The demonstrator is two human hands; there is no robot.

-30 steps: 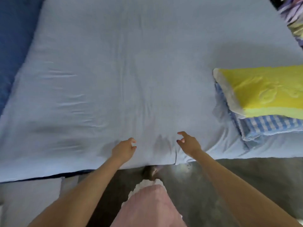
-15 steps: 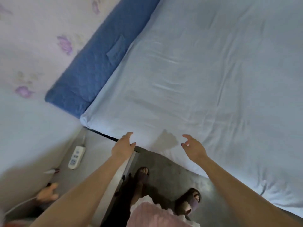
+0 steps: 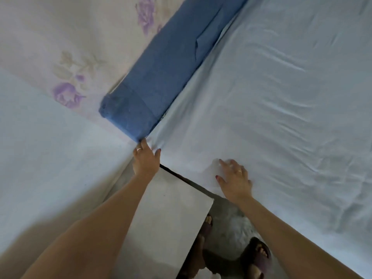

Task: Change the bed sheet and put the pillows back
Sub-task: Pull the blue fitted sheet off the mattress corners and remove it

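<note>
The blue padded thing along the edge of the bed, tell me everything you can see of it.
The blue padded piece is a long, thick slab covered in mid-blue quilted-looking fabric, with a seam fold partway along. It runs diagonally between the flowered wall and the pale blue sheet, which butts against its side. Its squared near end is by the bed corner, where the left hand reaches its lower tip with straight fingers.

left hand [image 3: 146,161] at sheet [image 3: 281,109] corner; right hand [image 3: 234,180] flat on sheet.

Bare forearms, no sleeves showing at all. There's a thin ring on the left hand [image 3: 146,162] and another on the right hand [image 3: 235,181], plus dark reddish nail polish. Below the hands, dark purplish slippers [image 3: 259,256] on both feet.
</note>
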